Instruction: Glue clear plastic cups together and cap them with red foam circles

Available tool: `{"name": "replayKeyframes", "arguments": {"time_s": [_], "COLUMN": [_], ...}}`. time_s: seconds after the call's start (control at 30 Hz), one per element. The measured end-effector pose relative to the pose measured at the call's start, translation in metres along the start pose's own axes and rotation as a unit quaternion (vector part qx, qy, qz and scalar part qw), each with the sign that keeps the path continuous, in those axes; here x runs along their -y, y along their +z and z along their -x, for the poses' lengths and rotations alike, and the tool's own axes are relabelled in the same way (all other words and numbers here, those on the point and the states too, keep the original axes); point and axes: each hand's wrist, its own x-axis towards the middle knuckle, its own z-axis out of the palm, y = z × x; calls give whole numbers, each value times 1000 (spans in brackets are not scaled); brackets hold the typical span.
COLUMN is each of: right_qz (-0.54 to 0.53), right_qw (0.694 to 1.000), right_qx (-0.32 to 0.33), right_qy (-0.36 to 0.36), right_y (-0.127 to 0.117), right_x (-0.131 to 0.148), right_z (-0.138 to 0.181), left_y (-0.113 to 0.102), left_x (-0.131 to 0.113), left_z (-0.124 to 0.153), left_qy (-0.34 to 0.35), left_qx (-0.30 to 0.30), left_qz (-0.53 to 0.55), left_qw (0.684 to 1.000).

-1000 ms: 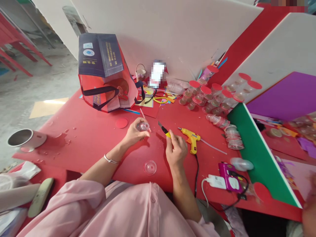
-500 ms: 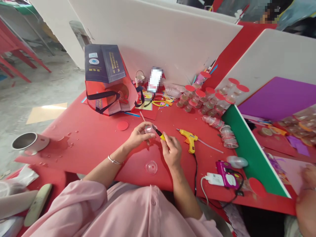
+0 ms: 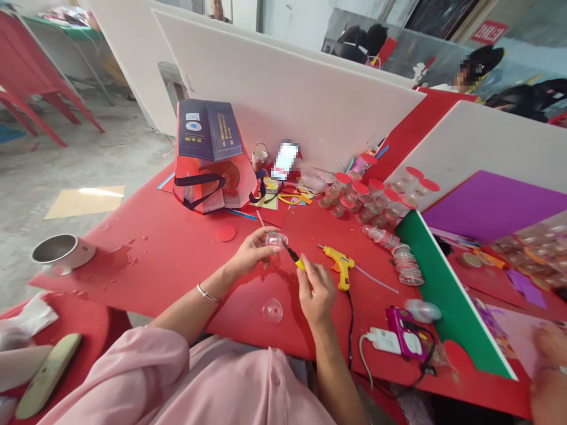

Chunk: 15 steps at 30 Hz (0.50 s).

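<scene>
My left hand (image 3: pixel 253 252) is closed round a small clear plastic cup (image 3: pixel 276 239), held above the red table. In my right hand (image 3: pixel 317 290) is a slim yellow-and-black tool (image 3: pixel 294 257), its dark tip at the cup's right edge; I cannot make out its exact kind. A thin pale stick (image 3: pixel 260 218) shows just beyond my left fingers, and whether they touch it is unclear. Nearer my body, a clear plastic dome-shaped piece (image 3: pixel 271 311) lies on the table. To the right of my right hand rests a yellow glue gun (image 3: pixel 340 267) with a glue stick out of its back.
A red disc (image 3: pixel 225 233), a paper bag (image 3: pixel 210 133), scissors (image 3: pixel 290 198) and a phone (image 3: pixel 286 160) lie beyond my hands. Red-topped clear cups (image 3: pixel 354 198) and stacked cups (image 3: pixel 408 264) stand right, by a green divider (image 3: pixel 447 289). A metal mug (image 3: pixel 64 254) sits left. Another person's arm (image 3: pixel 549 366) shows far right.
The camera view has tilted upward, showing more of the room behind. My right hand has drawn slightly right, bringing the tool's tip from over the cup to its edge. My left hand keeps the cup.
</scene>
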Motion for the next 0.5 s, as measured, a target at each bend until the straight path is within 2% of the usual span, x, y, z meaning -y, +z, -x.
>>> {"name": "replayKeyframes", "arguments": {"time_s": [0.03, 0.13, 0.2, 0.33, 0.43, 0.5], "right_qz": [-2, 5, -23, -72, -19, -13], "right_qw": [1000, 998, 995, 992, 994, 994], "right_qx": [10, -26, -26, 37, -7, -12], "right_qy": [3, 64, 95, 92, 108, 107], "right_y": [0, -2, -3, -4, -2, -2], "right_x": [0, 2, 5, 9, 8, 8], "right_z": [0, -2, -2, 0, 0, 1], "left_y": [0, -1, -2, -4, -5, -6], "left_x": [-1, -3, -3, -1, 0, 1], "left_z": [1, 2, 2, 2, 2, 2], "left_qy": [-4, -19, -24, -25, -26, -25], "left_qx": [7, 27, 33, 50, 58, 57], "left_qz": [3, 12, 15, 18, 16, 16], "left_qw": [1000, 999, 999, 998, 998, 998]}}
